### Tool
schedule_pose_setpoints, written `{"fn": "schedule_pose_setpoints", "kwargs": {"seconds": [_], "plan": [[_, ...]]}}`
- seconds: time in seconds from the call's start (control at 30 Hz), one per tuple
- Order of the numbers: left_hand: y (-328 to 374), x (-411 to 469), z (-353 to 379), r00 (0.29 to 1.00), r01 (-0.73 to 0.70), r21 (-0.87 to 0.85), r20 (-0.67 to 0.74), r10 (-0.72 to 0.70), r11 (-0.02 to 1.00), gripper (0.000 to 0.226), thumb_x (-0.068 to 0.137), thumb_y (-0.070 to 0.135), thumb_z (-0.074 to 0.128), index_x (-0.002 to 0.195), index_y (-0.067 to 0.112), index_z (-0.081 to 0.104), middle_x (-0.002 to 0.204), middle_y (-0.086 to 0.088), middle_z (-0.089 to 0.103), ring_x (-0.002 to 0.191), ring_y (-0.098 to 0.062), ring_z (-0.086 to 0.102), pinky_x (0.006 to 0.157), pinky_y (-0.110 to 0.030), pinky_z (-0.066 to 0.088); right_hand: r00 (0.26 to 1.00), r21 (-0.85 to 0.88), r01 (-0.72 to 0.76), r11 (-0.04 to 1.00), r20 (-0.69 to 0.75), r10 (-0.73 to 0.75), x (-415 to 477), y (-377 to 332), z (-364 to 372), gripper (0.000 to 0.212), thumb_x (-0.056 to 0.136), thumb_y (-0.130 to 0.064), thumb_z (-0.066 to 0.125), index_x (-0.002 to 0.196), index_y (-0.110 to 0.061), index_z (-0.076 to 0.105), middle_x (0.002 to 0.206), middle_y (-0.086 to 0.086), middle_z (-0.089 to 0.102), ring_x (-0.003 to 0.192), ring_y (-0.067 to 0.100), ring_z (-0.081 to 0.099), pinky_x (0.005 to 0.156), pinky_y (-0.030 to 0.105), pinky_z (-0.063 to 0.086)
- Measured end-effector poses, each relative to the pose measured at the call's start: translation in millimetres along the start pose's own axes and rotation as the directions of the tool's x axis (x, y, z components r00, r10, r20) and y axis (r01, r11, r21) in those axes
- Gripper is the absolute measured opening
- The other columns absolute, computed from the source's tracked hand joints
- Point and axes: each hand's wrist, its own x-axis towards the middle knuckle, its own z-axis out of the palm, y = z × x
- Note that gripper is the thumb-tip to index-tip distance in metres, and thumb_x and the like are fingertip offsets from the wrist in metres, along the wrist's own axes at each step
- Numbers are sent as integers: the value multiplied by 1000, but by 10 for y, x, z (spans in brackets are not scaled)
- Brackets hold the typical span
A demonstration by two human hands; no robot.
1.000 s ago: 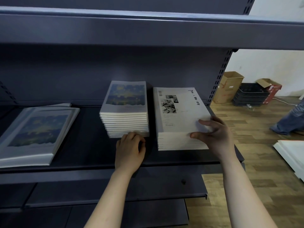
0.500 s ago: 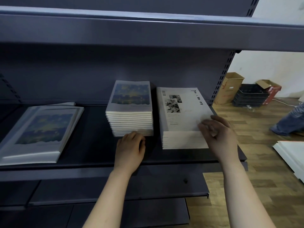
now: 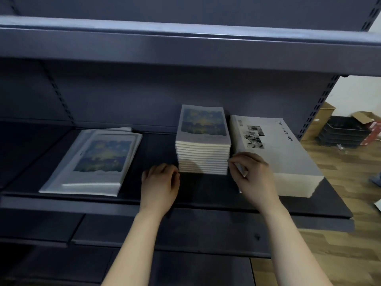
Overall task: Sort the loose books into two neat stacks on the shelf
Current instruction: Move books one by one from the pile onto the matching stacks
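On the dark shelf (image 3: 206,193) stands a tall stack of blue-painting-cover books (image 3: 203,141), squared up. Right of it, touching, lies a lower stack of white books (image 3: 288,162) with black photos and lettering. My left hand (image 3: 160,182) rests curled on the shelf at the painted stack's front left corner, holding nothing. My right hand (image 3: 253,176) hovers at that stack's front right corner, fingertips pinched by the gap between the two stacks, covering the white stack's near left corner. A few loose blue-painting-cover books (image 3: 94,162) lie fanned at the left.
An upper shelf (image 3: 185,44) overhangs close above. A lower shelf (image 3: 165,234) juts out below. To the right, past the perforated upright (image 3: 315,106), are a wooden floor, cardboard boxes (image 3: 321,120) and black stacked trays (image 3: 342,131).
My right hand has left the white stack's right side and moved left to the front right corner of the painted stack. The view has swung left. My left hand stays put.
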Motion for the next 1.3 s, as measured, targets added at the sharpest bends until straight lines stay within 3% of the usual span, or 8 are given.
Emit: {"fn": "schedule_pose_setpoints", "kwargs": {"seconds": [0.17, 0.33, 0.57, 0.67, 0.83, 1.07, 1.2, 1.3], "plan": [[-323, 11, -154, 999, 32, 39, -22, -31, 999, 7, 86, 23, 61, 92, 19, 65, 90, -3, 64, 84, -28, 58, 72, -35, 36, 999, 61, 12, 998, 43, -15, 62, -233, 300, 9, 86, -12, 66, 94, -15, 71, 96, -2, 68, 80, 12, 58, 75, 30, 50], [-666, 52, -298, 994, 108, 60, -9, -108, 992, 13, 89, 25, 58, 99, 19, 65, 101, -4, 63, 96, -29, 55, 80, -39, 36, 994, 85, -2, 996, 110, -8, 62, -385, 624, 11, 87, -17, 63, 94, -18, 71, 94, -4, 68, 91, 16, 64, 78, 34, 53], [-1206, 58, -530, 950, 311, 136, -6, -313, 941, 22, 89, 29, 57, 106, 15, 63, 114, -12, 59, 109, -37, 47, 87, -45, 36, 969, 66, -34, 997, 246, 17, 6, -595, 1008, 14, 86, -18, 64, 97, -23, 70, 94, -8, 66, 88, 10, 63, 76, 29, 52], [-1400, 61, -643, 899, 427, 203, 13, -439, 881, 40, 91, 44, 51, 121, 19, 57, 128, -9, 51, 119, -34, 40, 94, -45, 33, 956, 55, -60, 997, 289, 42, -21, -669, 1161, 16, 87, -19, 65, 100, -25, 70, 96, -9, 66, 90, 9, 61, 78, 27, 50], [-1501, 64, -729, 824, 540, 231, 52, -564, 810, 85, 73, 77, 50, 133, 18, 45, 137, -11, 40, 122, -37, 35, 95, -50, 32, 961, 11, -92, 996, 263, 86, -75, -726, 1361, 14, 84, -16, 67, 95, -23, 72, 93, -9, 61, 92, 9, 56, 77, 21, 42], [-1526, 227, -889, 731, 610, 278, 164, -662, 742, 121, 51, 87, 58, 139, 9, 33, 136, -17, 41, 125, -38, 35, 96, -46, 38, 962, -7, -104, 995, 252, 102, -67, -710, 1418, 14, 79, -12, 73, 89, -22, 73, 88, -12, 56, 90, 6, 51, 75, 7, 33], [-1505, 261, -903, 722, 674, 80, 139, -678, 734, 112, 54, 69, 76, 133, 2, 34, 130, -18, 46, 120, -34, 47, 84, -40, 45, 962, -3, -103, 995, 255, 100, -57, -697, 1412, 14, 79, -12, 73, 88, -22, 73, 88, -13, 55, 89, 6, 52, 76, 5, 33], [-1489, 219, -809, 782, 621, -92, 1, -624, 778, 70, 74, 50, 73, 115, 3, 42, 107, -18, 62, 95, -36, 61, 62, -34, 38, 963, 4, -95, 995, 255, 91, -51, -688, 1410, 14, 78, -11, 74, 88, -21, 73, 88, -13, 56, 90, 7, 53, 77, 5, 33]]}}
